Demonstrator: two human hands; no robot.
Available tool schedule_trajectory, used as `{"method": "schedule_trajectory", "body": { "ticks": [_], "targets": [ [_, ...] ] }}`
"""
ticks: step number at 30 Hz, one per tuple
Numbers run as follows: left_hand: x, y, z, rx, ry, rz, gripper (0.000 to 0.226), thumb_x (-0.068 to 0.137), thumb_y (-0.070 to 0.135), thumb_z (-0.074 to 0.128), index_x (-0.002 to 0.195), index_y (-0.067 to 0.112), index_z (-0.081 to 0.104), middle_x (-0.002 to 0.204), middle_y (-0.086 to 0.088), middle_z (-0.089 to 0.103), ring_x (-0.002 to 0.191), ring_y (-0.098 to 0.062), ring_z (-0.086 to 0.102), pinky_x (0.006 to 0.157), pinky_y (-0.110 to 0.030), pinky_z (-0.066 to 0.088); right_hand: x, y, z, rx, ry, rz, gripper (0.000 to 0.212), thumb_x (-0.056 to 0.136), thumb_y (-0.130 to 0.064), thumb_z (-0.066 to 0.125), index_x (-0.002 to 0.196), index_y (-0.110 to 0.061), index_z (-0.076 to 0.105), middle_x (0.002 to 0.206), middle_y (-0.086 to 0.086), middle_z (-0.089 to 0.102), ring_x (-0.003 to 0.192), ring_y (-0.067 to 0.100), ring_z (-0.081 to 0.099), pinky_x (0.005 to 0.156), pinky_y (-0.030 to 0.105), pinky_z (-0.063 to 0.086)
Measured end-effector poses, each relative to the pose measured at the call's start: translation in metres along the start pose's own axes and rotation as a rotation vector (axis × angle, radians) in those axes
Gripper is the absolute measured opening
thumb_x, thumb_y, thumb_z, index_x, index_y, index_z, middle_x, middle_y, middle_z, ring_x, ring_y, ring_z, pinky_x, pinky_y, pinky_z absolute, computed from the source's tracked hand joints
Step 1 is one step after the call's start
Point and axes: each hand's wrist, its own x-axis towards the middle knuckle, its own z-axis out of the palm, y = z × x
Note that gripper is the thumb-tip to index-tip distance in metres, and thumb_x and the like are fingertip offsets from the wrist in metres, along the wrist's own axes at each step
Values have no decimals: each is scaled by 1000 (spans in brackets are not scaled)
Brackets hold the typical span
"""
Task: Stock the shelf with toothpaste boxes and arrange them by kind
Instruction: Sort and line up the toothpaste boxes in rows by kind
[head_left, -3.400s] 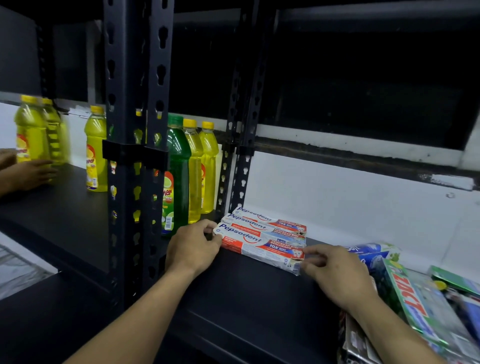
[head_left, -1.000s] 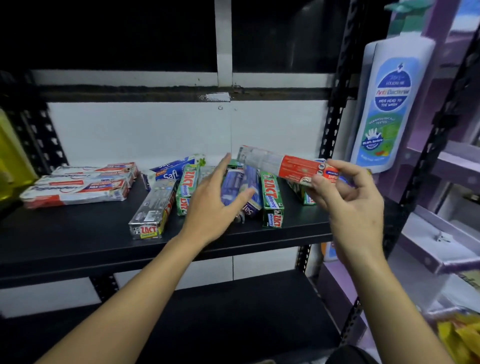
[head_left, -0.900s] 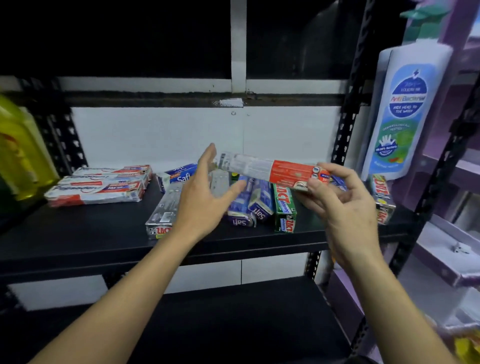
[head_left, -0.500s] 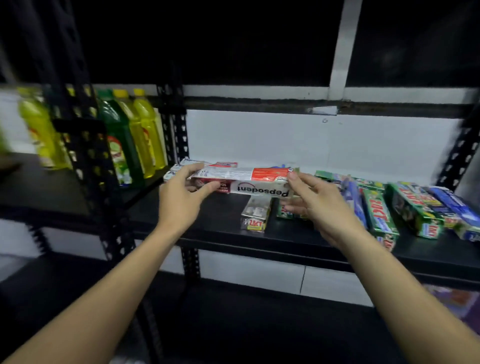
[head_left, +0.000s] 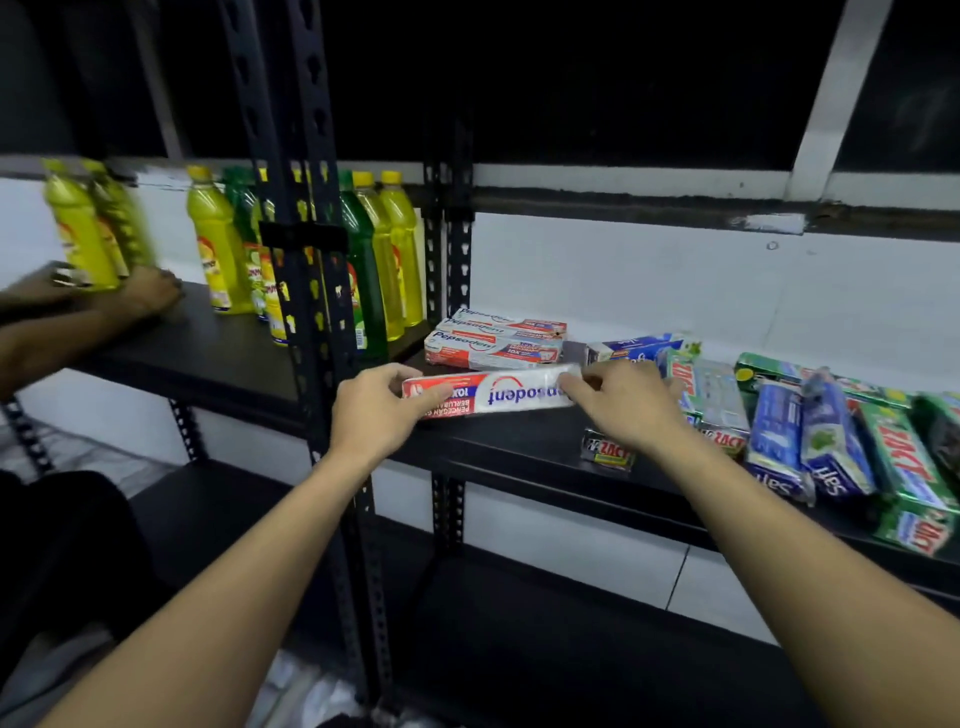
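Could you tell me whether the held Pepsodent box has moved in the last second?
Yes. The held box went left along the shelf, from over the mixed boxes to before the Pepsodent stack.

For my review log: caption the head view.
Pepsodent box held by left hand and right hand before the Pepsodent row.

A red-and-white Pepsodent box (head_left: 493, 396) is held level, lettering upside down, pinched at its ends by the left hand (head_left: 374, 410) and the right hand (head_left: 623, 410). It is kept just in front of three matching boxes (head_left: 493, 338) laid at the left end of the black shelf (head_left: 519, 457). Green Zact boxes (head_left: 904, 462) and blue Saft boxes (head_left: 779, 441) are strewn to the right.
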Motion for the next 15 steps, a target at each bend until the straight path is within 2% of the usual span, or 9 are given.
{"method": "schedule_trajectory", "body": {
  "ticks": [1,6,7,9,11,15],
  "targets": [
    [2,1,-1,49,-14,4,46,69,70,74,94,31,71,85,13,70,79,-2,65,62,-22,52,1,2,2,-24,-17,18,47,89,-67,41,100,-31,68,98,-4,68,114,32,50,97,48,31],
    [12,8,-5,298,-44,9,50,78,70,65,68,21,71,65,8,69,69,-11,66,59,-31,53,-1,3,10,-59,53,-13,36,87,-63,49,110,-39,63,105,-8,67,116,28,48,85,42,27],
    [13,5,-5,283,-51,14,45,80,64,68,71,21,72,69,9,70,73,-10,67,59,-29,52,-3,2,11,-53,66,-34,33,88,-62,50,109,-40,64,105,-9,68,115,27,48,82,40,26],
    [11,2,-5,143,-99,17,29,82,52,73,91,24,75,85,10,73,83,-6,67,66,-27,53,-6,0,10,-67,59,-92,30,90,-57,51,111,-42,65,106,-10,69,116,27,48,81,39,25],
    [7,3,-6,22,-192,27,26,87,41,73,107,24,75,95,7,75,88,-4,67,71,-26,56,-11,-4,7,-86,36,-142,29,92,-55,51,115,-44,64,107,-13,69,118,26,46,87,41,26],
    [-3,13,-5,-144,-383,24,14,90,30,70,101,25,79,91,10,77,86,-5,71,69,-25,55,-20,-21,4,-47,-81,-273,34,90,-63,51,114,-45,66,102,-17,70,113,16,53,99,45,31]
  ]
}}
